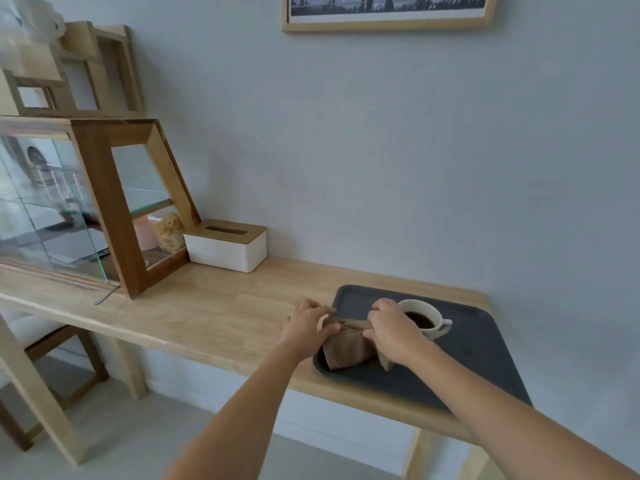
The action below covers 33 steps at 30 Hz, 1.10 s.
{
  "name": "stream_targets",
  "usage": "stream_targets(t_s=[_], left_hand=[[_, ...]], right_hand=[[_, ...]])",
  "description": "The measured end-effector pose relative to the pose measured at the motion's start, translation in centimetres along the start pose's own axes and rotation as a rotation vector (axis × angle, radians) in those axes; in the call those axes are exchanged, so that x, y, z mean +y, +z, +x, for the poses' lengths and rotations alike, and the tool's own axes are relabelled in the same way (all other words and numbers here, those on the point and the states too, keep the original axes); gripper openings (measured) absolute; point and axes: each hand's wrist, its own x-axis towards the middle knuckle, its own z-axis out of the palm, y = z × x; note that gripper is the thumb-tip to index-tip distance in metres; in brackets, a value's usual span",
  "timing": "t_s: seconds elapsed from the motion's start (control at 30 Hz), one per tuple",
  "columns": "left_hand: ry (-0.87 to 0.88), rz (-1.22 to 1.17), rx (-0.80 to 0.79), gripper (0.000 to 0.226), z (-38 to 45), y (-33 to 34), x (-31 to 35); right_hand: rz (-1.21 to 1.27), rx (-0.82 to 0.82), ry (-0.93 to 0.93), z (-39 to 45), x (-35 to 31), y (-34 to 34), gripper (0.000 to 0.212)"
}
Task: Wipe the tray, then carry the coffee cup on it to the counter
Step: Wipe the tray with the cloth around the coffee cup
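Here, both hands pinch a brown cloth [348,344] over the dark tray [478,358]: left hand [306,325] at its 9 o'clock end, right hand [393,329] at 3 o'clock. The coffee cup [424,318] stands on the tray, just beside the right hand.

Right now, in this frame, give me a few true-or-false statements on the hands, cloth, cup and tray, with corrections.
1. Both hands grip the brown cloth. True: the left hand and the right hand each hold a part of it.
2. The coffee cup is empty. False: it holds dark liquid.
3. The cup stands on the dark tray. True.
4. The tray sits on the floor. False: it rests on the wooden table.
5. The tissue box is on the tray. False: it stands near the wall, beside the glass cabinet.
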Motion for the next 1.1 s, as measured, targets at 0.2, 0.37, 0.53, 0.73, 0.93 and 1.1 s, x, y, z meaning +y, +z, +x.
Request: stream_targets(t_s=[0.2, 0.37, 0.53, 0.73, 0.93, 1.1], left_hand=[[-0.114, -0.015, -0.147, 0.117, -4.5, 4.2, -1.3], [-0.107, 0.032, -0.139, 0.122, -4.7, 4.8, -0.6], [-0.115, 0.037, -0.168, 0.119, -4.4, 5.2, -0.9], [-0.116, 0.083, -0.199, 0.119, -4.1, 5.6, -1.4], [-0.117, 0.137, -0.230, 0.125, -4.0, 5.5, -1.4], [-0.115, 0.151, -0.246, 0.123, -3.8, 5.5, -1.6]], right_hand=[[0.235, -0.076, -0.067, -1.6, 0.1, 4.0, 0.051], [0.214, -0.190, -0.107, -0.4, 0.4, 5.3, 0.047], [0.146, -0.085, -0.079, 2.2, 0.5, 6.8, 0.045], [0.102, -0.044, 0.062, 6.8, 1.0, 7.9, 0.046], [0.057, -0.047, 0.177, 11.2, 2.3, 8.4, 0.047], [0.089, -0.003, 0.175, 12.2, 2.4, 8.6, 0.048]])
